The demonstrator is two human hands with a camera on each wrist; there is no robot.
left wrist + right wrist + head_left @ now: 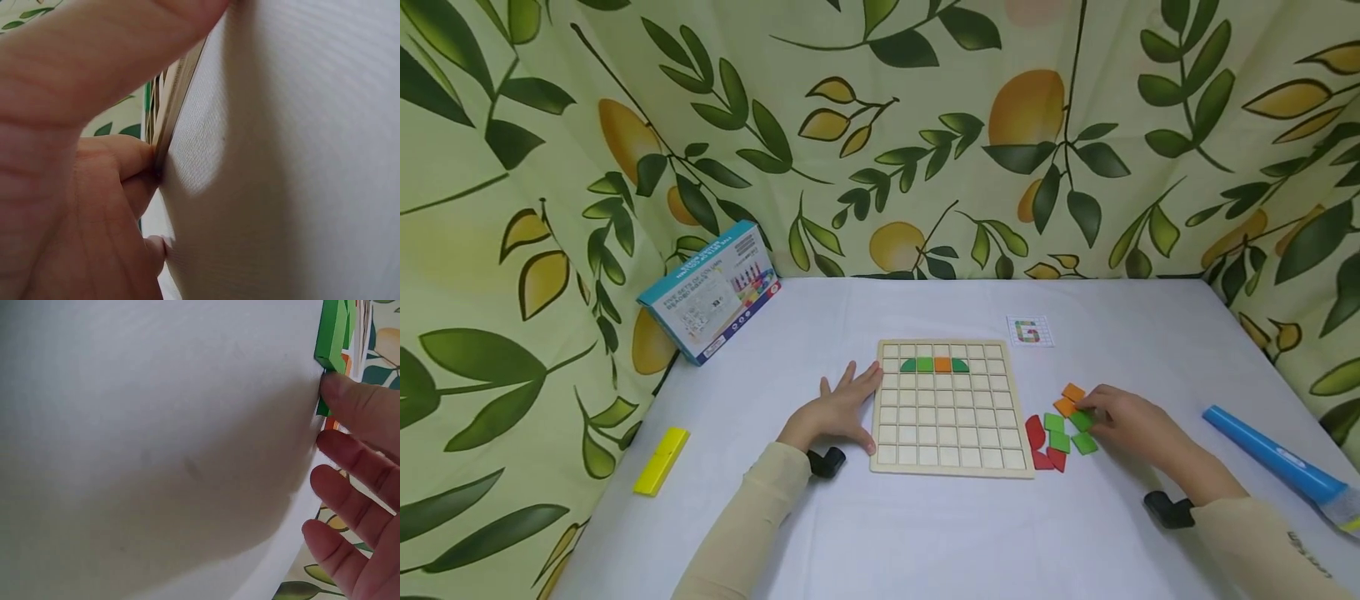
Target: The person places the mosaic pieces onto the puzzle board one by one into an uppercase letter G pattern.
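Observation:
A wooden grid board (952,472) lies flat on the table. In its second row sit a dark green quarter-round piece (909,365), a green square (925,364), an orange square (942,364) and another green quarter-round piece (960,365). My left hand (842,410) rests against the board's left edge, thumb and fingers spread. To the right of the board, my right hand (1131,423) pinches a green square tile (323,406) between thumb and index finger, low over the loose tiles. Orange squares (1073,392), other green squares (1059,442) and red pieces (1035,432) lie beside it.
A small card (1030,331) with a coloured G pattern lies behind the board. A cardboard box (715,292) leans at the back left, and a yellow block (661,462) lies at the left. At the right is a blue tube-shaped pack (1273,454). A patterned curtain surrounds the white table.

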